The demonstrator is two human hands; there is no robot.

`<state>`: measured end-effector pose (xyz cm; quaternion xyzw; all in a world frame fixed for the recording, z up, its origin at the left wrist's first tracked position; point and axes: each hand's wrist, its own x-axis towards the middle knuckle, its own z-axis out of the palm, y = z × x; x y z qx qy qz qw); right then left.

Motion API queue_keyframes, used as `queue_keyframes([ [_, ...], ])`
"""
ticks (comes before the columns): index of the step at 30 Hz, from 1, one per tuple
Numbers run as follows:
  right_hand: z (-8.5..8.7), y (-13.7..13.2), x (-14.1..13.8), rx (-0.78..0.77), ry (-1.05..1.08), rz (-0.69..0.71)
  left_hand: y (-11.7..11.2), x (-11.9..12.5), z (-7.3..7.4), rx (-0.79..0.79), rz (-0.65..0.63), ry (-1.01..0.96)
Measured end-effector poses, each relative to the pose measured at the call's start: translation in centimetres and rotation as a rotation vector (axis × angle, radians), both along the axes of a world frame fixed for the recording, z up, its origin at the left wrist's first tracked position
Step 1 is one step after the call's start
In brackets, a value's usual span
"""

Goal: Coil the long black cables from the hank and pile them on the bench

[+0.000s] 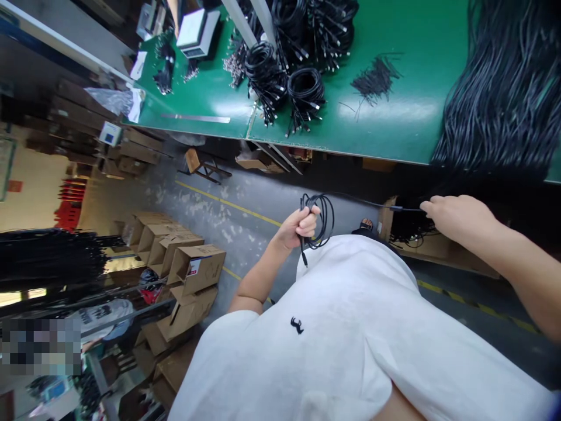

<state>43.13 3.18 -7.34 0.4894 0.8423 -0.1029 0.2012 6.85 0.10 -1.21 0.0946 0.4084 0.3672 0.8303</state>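
My left hand is closed around a coiled black cable, whose loops stand out to the right of the fingers. One plug end of it hangs below the fist. From the coil a single strand runs right to my right hand, which pinches it near a thicker dark piece on the cable. Both hands are in front of my white shirt, below the edge of the green table. On the table's right side lies a thick spread of long loose black cables, hanging to the edge.
Several bundled cable coils stand on the table beside a metal post. A pile of short black ties lies to their right, a metal ruler to their left. Open cardboard boxes line the floor at left; a wooden stool stands near the table.
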Motion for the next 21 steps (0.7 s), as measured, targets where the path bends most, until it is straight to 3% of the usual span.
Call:
queue_keyframes([
  [3,1.7,0.9,-2.3,0.078,0.1,-0.033,-0.5,1.6,0.1,0.123,-0.324,0.009],
  [7,3.5,1.0,-8.4,0.136,0.805,0.297,-0.4,4.6,0.1,0.206,-0.702,-0.073],
  [9,3.3,0.7,-10.5,0.038,0.935,0.353,-0.3,5.6,-0.2,0.239,-0.796,-0.117],
  [11,2.8,0.4,-11.1,-0.046,0.889,0.276,-0.1,5.9,-0.8,0.268,-0.774,-0.079],
  [14,2.1,0.0,-9.3,-0.116,0.795,0.105,0.1,5.6,-1.9,0.374,-0.701,0.124],
  [17,1.5,-0.2,-6.2,-0.181,0.766,0.027,0.4,5.4,-2.7,0.536,-0.728,0.381],
  [21,-1.3,-0.4,-0.6,-0.222,0.555,-0.108,1.0,6.1,-2.3,0.57,-0.716,0.478],
])
